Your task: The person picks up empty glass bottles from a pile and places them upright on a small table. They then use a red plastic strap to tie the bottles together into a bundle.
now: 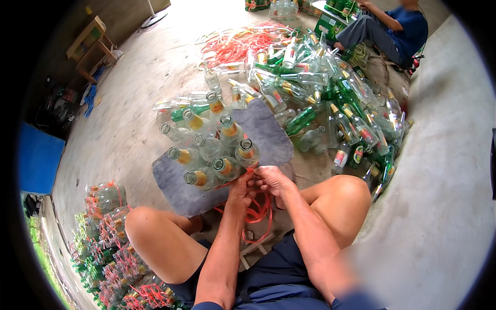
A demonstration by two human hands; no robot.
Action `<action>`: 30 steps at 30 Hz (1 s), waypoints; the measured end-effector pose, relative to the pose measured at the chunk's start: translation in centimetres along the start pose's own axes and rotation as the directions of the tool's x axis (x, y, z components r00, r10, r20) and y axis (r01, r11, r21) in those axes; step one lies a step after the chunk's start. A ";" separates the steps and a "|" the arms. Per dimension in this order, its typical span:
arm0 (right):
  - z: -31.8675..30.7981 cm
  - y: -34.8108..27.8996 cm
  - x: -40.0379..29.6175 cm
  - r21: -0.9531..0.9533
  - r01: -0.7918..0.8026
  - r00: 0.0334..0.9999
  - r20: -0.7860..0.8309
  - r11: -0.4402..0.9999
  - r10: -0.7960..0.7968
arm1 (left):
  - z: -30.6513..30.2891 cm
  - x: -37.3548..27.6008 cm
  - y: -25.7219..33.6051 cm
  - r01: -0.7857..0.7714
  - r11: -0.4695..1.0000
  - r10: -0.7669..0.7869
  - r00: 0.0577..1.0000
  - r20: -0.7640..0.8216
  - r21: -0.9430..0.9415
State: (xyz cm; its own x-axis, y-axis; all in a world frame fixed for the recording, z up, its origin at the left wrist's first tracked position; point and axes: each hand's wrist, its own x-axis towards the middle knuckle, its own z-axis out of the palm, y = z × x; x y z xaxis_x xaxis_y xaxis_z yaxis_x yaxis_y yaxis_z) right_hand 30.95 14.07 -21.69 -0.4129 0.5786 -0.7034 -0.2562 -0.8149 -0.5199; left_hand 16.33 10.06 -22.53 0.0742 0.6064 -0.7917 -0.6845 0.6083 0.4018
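Note:
Several clear glass bottles stand upright in a tight cluster on a grey board before me. Red plastic twine runs around the near side of the cluster at a low height. My left hand pinches the twine close to the nearest right bottle. Touching it, my right hand grips the twine at the same spot, with fingers curled. Loose loops of the twine hang below both hands, between my knees. Where the twine passes behind the bottles is hidden.
A heap of loose clear and green bottles lies at the right, beside a wall. Tangled red twine is behind it. Tied bottle bundles are stacked at the left. Another person sits at the top right.

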 end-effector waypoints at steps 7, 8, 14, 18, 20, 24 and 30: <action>0.2 0.3 0.4 -0.060 0.032 0.999 -0.037 0.998 -0.034 | -0.8 0.0 0.1 0.022 0.999 -0.019 0.992 0.124 -0.026; 0.3 0.4 0.6 -0.077 0.043 0.998 -0.034 0.996 -0.046 | -0.7 -0.2 0.1 0.009 1.000 -0.005 0.994 0.111 -0.029; 1.0 1.3 1.8 -0.050 0.112 0.988 -0.099 0.992 -0.116 | 0.4 -0.9 0.4 -0.054 0.999 0.054 0.998 0.031 -0.003; 0.8 1.1 2.1 -0.099 0.197 0.943 -0.252 0.975 -0.216 | -1.9 0.1 0.1 -0.020 0.998 0.024 0.997 0.069 -0.063; 0.6 0.9 2.3 -0.015 0.194 0.952 -0.238 0.981 -0.192 | -0.6 -0.6 0.3 -0.023 0.998 0.023 1.000 -0.011 -0.054; 0.9 0.7 2.3 -0.001 0.202 0.952 -0.235 0.979 -0.196 | -0.5 -1.0 0.5 -0.037 0.987 0.033 0.999 -0.028 -0.155; 1.1 0.3 1.3 0.051 0.159 0.968 -0.204 0.986 -0.146 | -0.5 -1.2 0.1 -0.038 0.985 0.036 0.999 -0.016 -0.167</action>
State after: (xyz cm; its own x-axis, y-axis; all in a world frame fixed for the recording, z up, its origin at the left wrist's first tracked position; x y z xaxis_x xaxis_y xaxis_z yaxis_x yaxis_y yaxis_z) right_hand 29.37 14.54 -22.27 -0.1840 0.6857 -0.7042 -0.3631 -0.7132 -0.5996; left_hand 15.81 9.16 -21.77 0.0383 0.6197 -0.7839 -0.7984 0.4907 0.3489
